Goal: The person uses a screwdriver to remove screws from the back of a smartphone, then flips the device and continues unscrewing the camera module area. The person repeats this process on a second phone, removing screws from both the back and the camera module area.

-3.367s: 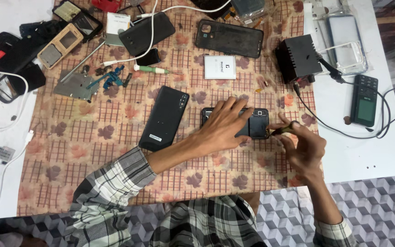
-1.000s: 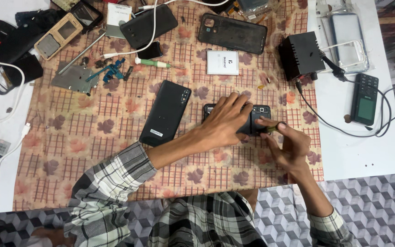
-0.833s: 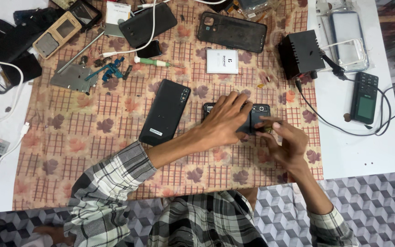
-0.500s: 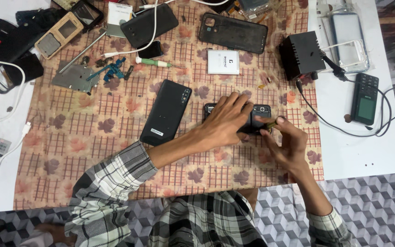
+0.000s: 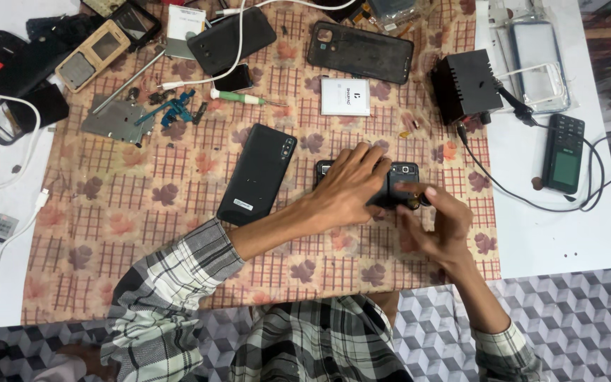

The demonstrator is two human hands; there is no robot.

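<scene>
Lying flat on the patterned cloth (image 5: 178, 212) near the middle of the surface, the small black phone (image 5: 399, 185) is mostly covered by the two hands, so only its right end with the camera part shows clearly. The left hand (image 5: 344, 192) rests on top of it with fingers spread, pressing it down, and the right hand (image 5: 436, 223) is closed narrow at the phone's right edge, thumb and fingertip pinching there; if a small tool or part sits between them, I cannot tell. I judge this phone light, stiff and thin, with a smooth body that can slip on cloth, so holding it flat from above is sensible, and the grip should stay on the long side edges, not on the camera glass. It is probably fragile if it bends or if one corner is forced. Just to the left lies a larger black smartphone (image 5: 257, 175), back side up, apart from the hands. Farther up are a white battery (image 5: 345, 96), a dark phone back cover (image 5: 361, 51) and a green-handled screwdriver (image 5: 238, 96). On the right, on white surface (image 5: 567, 240), stands a black box-shaped unit (image 5: 467, 85) with a cable, and a dark keypad phone (image 5: 563, 153).
</scene>
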